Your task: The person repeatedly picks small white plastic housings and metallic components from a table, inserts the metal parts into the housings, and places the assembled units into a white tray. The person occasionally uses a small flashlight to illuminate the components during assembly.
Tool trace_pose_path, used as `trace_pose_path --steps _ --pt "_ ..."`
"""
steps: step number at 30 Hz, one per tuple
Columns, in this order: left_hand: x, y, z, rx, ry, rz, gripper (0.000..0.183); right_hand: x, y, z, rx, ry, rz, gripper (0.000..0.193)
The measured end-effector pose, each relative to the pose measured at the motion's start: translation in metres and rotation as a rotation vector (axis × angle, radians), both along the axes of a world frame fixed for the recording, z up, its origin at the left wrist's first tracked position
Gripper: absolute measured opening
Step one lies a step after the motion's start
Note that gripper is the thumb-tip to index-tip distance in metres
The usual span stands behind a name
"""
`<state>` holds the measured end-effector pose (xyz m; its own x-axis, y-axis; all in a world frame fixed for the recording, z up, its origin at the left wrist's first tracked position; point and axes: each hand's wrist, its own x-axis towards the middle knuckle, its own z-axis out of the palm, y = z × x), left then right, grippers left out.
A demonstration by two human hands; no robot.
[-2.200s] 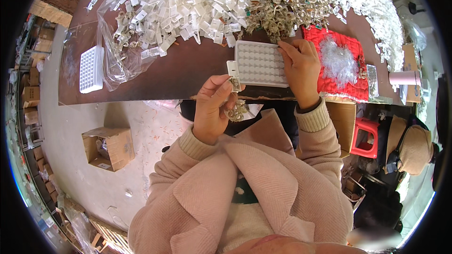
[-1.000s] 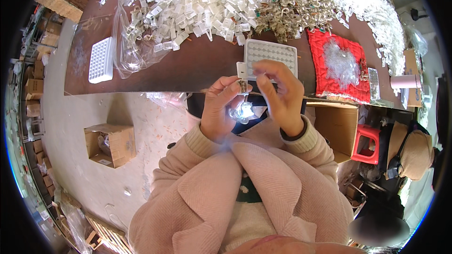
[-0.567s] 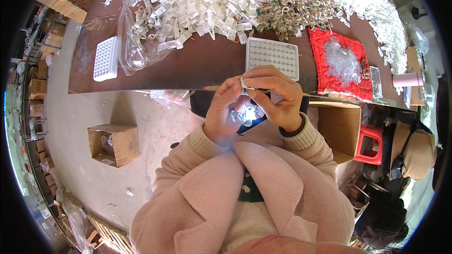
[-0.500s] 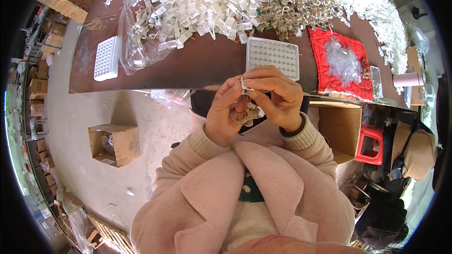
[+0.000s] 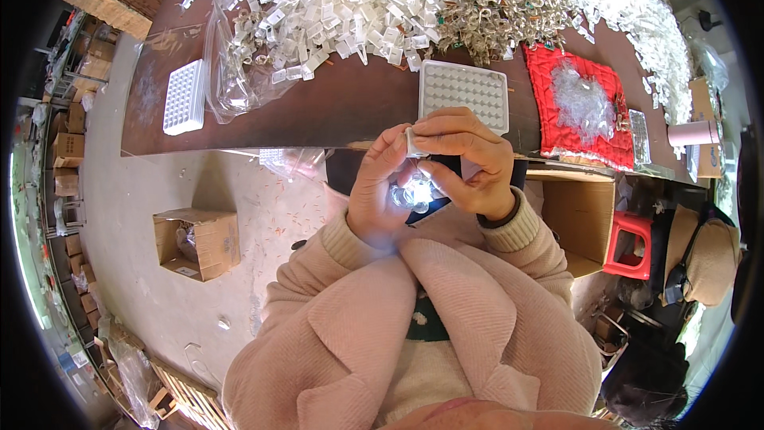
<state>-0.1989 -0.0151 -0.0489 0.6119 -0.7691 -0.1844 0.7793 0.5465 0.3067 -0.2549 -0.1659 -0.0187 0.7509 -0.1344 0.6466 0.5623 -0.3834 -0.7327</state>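
My left hand (image 5: 378, 191) and my right hand (image 5: 469, 161) meet just below the near edge of the brown table (image 5: 350, 107). Between their fingertips they pinch a small white plastic piece (image 5: 414, 143). In my left palm lies a shiny clear plastic bundle (image 5: 415, 191), partly hidden by the fingers. A white tray with a grid of small cells (image 5: 464, 93) lies on the table right above my hands.
Heaps of small white plastic parts (image 5: 334, 0) and metallic pieces (image 5: 493, 0) cover the far table. A second white tray (image 5: 184, 96) lies left, next to a clear bag (image 5: 239, 72). A red cloth (image 5: 581, 103) holds clear bits. An open cardboard box (image 5: 195, 243) stands on the floor; red stool (image 5: 629, 243) right.
My right hand left the gridded tray and came down to meet my left hand. Both hands have since closed together around the small white piece in front of my chest.
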Motion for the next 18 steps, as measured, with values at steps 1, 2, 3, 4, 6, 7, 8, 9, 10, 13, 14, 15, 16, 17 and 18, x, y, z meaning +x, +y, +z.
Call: trace_pose_path --steps 1,2,3,4,6,7,8,9,10,13,14,15,16,17,18 --pt "0.000 0.000 0.001 -0.016 0.009 -0.018 0.025 0.001 0.001 -0.001 -0.011 0.000 -0.013 0.032" --pt "-0.003 -0.001 0.001 0.039 0.038 0.017 0.025 0.003 0.003 -0.003 0.006 -0.035 -0.027 0.032" --pt "-0.003 -0.003 0.002 0.041 0.052 0.017 0.025 0.004 0.004 -0.003 -0.011 -0.050 -0.050 0.031" --pt "-0.004 -0.004 0.002 0.043 0.067 0.018 0.025 0.005 0.005 -0.004 -0.023 -0.071 -0.075 0.030" --pt "-0.004 -0.004 0.002 0.016 0.081 -0.009 0.025 0.006 0.010 -0.005 -0.006 -0.091 -0.102 0.029" --pt "-0.005 -0.005 0.003 0.022 0.096 -0.019 0.024 0.006 0.011 -0.005 0.004 -0.101 -0.118 0.028" --pt "-0.008 -0.006 0.004 0.020 0.089 0.006 0.024 0.005 0.012 -0.005 0.013 -0.107 -0.119 0.029" --pt "-0.009 -0.005 0.006 0.036 0.049 0.030 0.024 0.005 0.013 -0.005 0.010 -0.092 -0.122 0.029" --pt "-0.011 -0.005 0.007 0.035 0.007 0.053 0.023 0.004 0.013 -0.004 0.007 -0.086 -0.128 0.029" --pt "-0.014 -0.002 0.010 0.171 -0.014 0.057 0.021 -0.005 0.009 -0.004 -0.165 -0.090 -0.157 0.033" --pt "-0.016 -0.003 0.009 0.180 -0.015 0.038 0.018 -0.010 0.006 -0.004 -0.254 -0.101 -0.180 0.035" --pt "-0.017 -0.003 0.008 0.168 0.000 0.030 0.016 -0.015 0.003 -0.005 -0.318 -0.107 -0.197 0.038" --pt "-0.016 -0.007 0.005 0.152 -0.002 0.031 0.013 -0.023 -0.001 -0.006 -0.324 -0.085 -0.199 0.039" --pt "-0.016 -0.009 0.002 0.187 -0.028 0.008 0.013 -0.032 -0.006 -0.007 -0.329 -0.028 -0.183 0.039" --pt "-0.016 -0.011 -0.001 0.222 -0.061 -0.016 0.013 -0.042 -0.012 -0.009 -0.332 0.015 -0.168 0.040"
